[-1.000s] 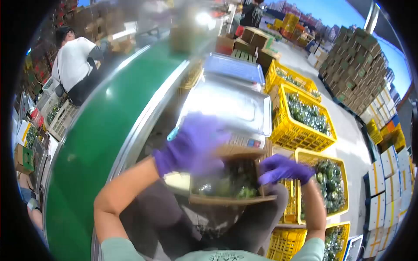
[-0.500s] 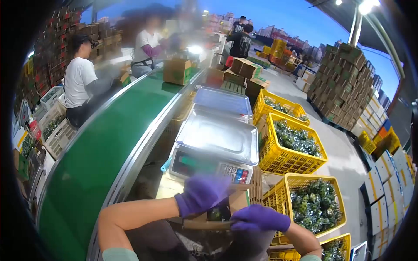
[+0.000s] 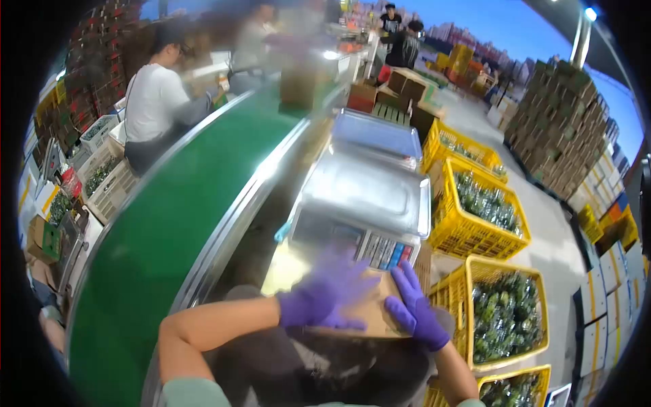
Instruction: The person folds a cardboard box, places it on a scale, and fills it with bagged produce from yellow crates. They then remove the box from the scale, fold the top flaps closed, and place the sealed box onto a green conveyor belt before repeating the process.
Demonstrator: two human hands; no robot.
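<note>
A cardboard box [image 3: 371, 313] rests near my lap, its brown top lying flat under my hands. My left hand [image 3: 325, 292], in a purple glove and blurred by motion, is spread over the left part of the top. On the right side, my right hand [image 3: 417, 306], gloved the same, lies with fingers stretched out on the box edge. Just beyond the box stands a digital scale [image 3: 369, 193] with a silver tray and a keypad [image 3: 385, 249]. The contents of the box are hidden.
A green conveyor belt [image 3: 163, 230] runs along my left, carrying a carton [image 3: 298, 88]. Yellow crates [image 3: 444, 298] of wrapped green produce line my right. Co-workers [image 3: 152, 95] sit across the belt. Stacked cartons [image 3: 559, 129] stand at the far right.
The box flaps, raised before with dark contents showing, are now down flat. My right hand has gone from gripping the near flap to lying on top. The view has shifted slightly.
</note>
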